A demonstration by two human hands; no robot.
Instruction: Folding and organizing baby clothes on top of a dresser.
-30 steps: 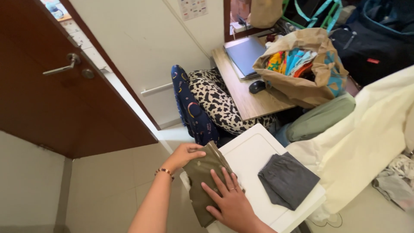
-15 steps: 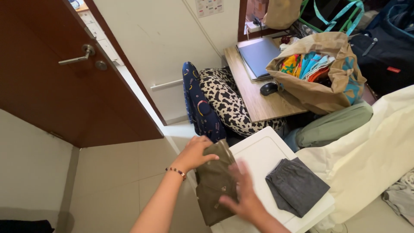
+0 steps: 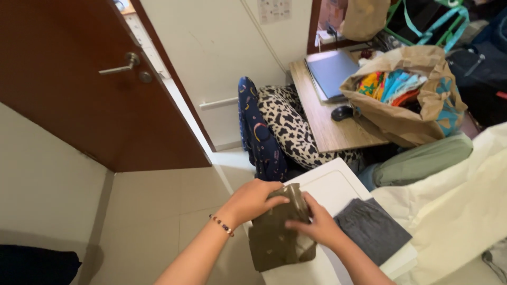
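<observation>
An olive-green folded garment (image 3: 277,237) lies at the near left corner of a white box-like surface (image 3: 331,184). My left hand (image 3: 251,199), with a bead bracelet on the wrist, grips the garment's far edge. My right hand (image 3: 317,226) pinches the same cloth from the right side, fingers closed on a fold. A dark grey folded garment (image 3: 374,230) rests on the white surface just right of my right hand.
A brown wooden door (image 3: 79,79) stands open at left over a tiled floor (image 3: 158,206). Spotted and navy cushions (image 3: 280,126) lean behind the white surface. A wooden desk (image 3: 327,124) carries a laptop, a mouse and a paper bag of colourful cloth (image 3: 406,95). A cream sheet (image 3: 465,195) lies right.
My right hand lifted off the flat garment and moved up to grip its fold. The left hand stayed on the far edge. The view shifted slightly left.
</observation>
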